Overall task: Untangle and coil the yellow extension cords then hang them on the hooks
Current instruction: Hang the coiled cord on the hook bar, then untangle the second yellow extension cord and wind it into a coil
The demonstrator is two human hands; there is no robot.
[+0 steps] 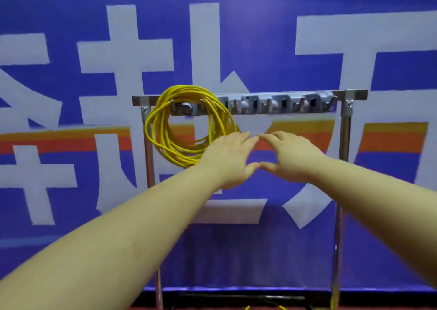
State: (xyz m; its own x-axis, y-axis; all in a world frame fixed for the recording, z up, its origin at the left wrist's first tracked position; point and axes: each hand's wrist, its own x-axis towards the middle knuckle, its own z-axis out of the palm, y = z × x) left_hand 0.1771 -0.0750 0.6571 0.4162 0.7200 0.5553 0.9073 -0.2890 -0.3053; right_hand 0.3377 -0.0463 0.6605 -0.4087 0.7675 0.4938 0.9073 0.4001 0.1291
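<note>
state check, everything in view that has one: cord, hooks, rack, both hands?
yellow cord coil: coiled, hanging on the left end of the hook rail
hook rail: mounted across the rack top; hooks right of the coil bare
rack: upright in front of the blue banner
left hand: open, holds nothing, in front of the coil's lower right
right hand: open, holds nothing

The yellow cord [189, 130] showed a smooth, slightly glossy plastic jacket. The rack [344, 130] was of bright polished metal tubing, with shiny clamp fittings at its top corners. The hook rail [272, 107] along the rack's top edge looked like matt grey plastic or painted metal; which one could not be determined. The backdrop [260, 38] appeared to be matt printed cloth or vinyl, blue with white, orange and red.
</note>
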